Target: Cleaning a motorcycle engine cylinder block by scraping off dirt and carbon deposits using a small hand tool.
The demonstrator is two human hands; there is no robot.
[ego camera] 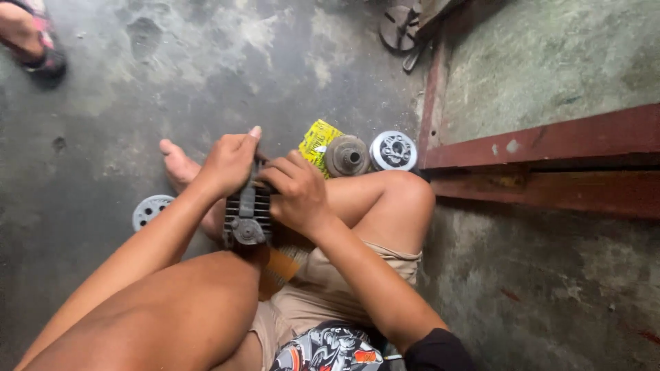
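Near the person's knees, a dark finned engine part stands on the floor between the legs, with the left hand and right hand both clenched in a grip around its upper end. Left of it lies a pale perforated disc. Farther right sit a yellow packet, a rusty round hub and a silver wheel-shaped part; none shows anything inside.
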